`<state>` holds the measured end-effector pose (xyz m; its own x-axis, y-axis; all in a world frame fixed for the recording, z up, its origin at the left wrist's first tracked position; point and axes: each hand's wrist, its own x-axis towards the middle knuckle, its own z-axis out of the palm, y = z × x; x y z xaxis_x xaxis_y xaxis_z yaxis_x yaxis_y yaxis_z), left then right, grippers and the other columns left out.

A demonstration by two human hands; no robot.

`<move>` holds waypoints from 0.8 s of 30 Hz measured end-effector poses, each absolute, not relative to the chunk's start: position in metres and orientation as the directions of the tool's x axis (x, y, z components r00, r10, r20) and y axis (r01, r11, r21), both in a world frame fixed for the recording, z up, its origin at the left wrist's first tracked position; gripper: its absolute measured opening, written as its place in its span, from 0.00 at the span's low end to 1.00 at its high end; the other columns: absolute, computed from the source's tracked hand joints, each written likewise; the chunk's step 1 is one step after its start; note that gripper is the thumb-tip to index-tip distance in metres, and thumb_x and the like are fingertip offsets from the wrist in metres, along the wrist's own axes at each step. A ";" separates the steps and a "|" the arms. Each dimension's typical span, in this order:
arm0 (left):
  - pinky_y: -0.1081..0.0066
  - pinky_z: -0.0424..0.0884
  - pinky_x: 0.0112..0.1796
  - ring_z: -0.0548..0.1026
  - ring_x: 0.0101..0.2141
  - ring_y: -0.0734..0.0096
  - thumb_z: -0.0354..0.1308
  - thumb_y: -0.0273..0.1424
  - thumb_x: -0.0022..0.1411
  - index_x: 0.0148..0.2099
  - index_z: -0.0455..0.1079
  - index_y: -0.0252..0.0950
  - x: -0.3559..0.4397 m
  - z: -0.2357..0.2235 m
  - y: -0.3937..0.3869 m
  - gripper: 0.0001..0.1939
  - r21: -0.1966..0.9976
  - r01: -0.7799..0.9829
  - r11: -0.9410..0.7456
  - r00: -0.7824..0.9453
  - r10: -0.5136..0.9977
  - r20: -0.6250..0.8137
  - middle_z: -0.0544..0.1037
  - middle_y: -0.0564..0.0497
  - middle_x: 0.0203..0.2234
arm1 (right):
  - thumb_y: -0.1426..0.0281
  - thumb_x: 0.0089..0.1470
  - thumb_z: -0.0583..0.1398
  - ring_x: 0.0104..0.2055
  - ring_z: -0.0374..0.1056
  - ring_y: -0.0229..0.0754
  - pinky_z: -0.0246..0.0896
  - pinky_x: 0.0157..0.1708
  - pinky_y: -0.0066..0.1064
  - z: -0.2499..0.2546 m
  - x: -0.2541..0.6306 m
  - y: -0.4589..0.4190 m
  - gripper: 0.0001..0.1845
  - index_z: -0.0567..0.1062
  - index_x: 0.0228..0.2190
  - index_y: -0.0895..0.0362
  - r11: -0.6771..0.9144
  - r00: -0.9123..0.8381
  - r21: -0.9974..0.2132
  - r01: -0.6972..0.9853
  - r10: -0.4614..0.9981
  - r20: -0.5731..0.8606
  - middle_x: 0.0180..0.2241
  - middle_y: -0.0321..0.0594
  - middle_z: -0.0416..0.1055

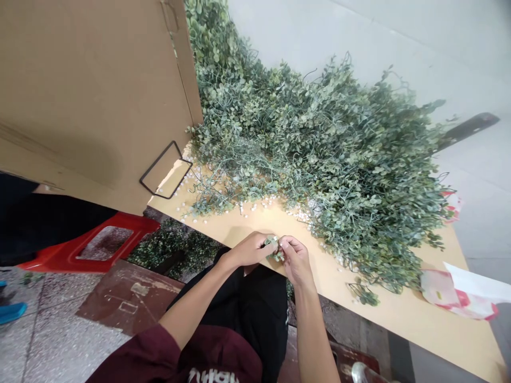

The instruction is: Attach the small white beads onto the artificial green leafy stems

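Soft, even indoor light fills the view, with no hard glare. Beyond the grip [271, 249], the pale wall [359, 37] looks bright and nearly washed out. A faint soft shadow falls on the surface [383, 314] just left of the grip, and the cardboard sheet [91, 96] looks duller. Wide-angle distortion bends the edges, while the foliage [319, 159] stays fairly sharp.

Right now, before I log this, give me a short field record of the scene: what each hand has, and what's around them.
left hand: pinching a small leafy sprig
right hand: pinching the same sprig from the other side
work surface: tan board
beside the hands: heap of leafy green stems, scattered small white bits
farther off: cardboard panel, red plastic stool, pink-and-white bag
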<state>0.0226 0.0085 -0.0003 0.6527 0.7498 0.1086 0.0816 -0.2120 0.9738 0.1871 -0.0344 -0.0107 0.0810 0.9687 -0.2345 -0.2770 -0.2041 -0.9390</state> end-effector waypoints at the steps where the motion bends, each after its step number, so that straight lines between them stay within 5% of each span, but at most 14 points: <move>1: 0.77 0.61 0.30 0.65 0.25 0.76 0.46 0.32 0.66 0.28 0.64 0.33 0.023 0.000 0.009 0.15 0.971 0.090 -0.221 0.656 0.747 0.109 0.67 0.55 0.23 | 0.60 0.47 0.67 0.21 0.60 0.34 0.59 0.22 0.26 -0.011 0.187 -0.035 0.13 0.75 0.25 0.56 -0.207 0.076 -0.936 -0.284 0.968 -0.238 0.20 0.33 0.66; 24: 0.76 0.62 0.31 0.67 0.27 0.74 0.44 0.31 0.67 0.28 0.64 0.34 0.023 0.008 0.010 0.15 0.950 0.152 -0.273 0.659 0.744 0.109 0.69 0.54 0.24 | 0.60 0.49 0.67 0.21 0.58 0.33 0.56 0.22 0.24 -0.010 0.168 -0.040 0.13 0.74 0.27 0.57 -0.136 0.255 -0.946 -0.295 0.943 -0.215 0.20 0.32 0.64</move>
<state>0.0228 0.0104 0.0076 0.6589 0.7443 0.1089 0.1517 -0.2733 0.9499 0.1677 -0.0403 -0.0098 0.2554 0.9426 -0.2151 -0.2953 -0.1359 -0.9457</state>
